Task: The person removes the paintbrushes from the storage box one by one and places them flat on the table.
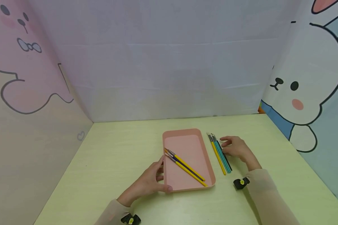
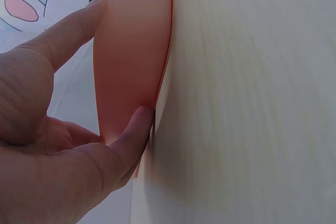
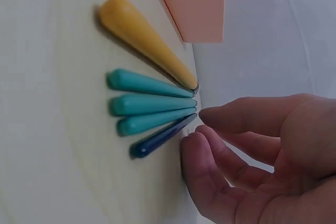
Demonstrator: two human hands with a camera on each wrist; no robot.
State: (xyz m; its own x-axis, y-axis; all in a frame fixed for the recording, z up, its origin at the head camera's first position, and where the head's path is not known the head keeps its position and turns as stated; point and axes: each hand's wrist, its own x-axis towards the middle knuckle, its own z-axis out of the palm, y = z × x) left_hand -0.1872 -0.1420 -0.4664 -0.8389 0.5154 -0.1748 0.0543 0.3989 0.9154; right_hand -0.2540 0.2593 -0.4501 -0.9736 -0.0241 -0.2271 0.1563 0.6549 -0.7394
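Paintbrushes [image 1: 221, 156] lie just beside the fingertips of the right hand [image 1: 238, 150], which curve loosely around nothing; the left hand [image 1: 148, 181] grips the pink tray [image 1: 188, 144]; a light pinch, one slim handle at a time, should avoid rolling neighbours.

Tray [image 1: 190, 145] on tbl [image 1: 115, 150] w/ 3 brushes [image 1: 187, 168] in it, 5 brushes [image 1: 221, 156] btwn it & R hand [image 1: 237, 148].

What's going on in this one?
A person's left hand holds a shallow pink rectangular tray, where three slim paintbrushes with yellow and dark-blue handles lie. Their right hand is beside five more slim paintbrushes with yellow, teal and dark handles on the pale table, gripping none.
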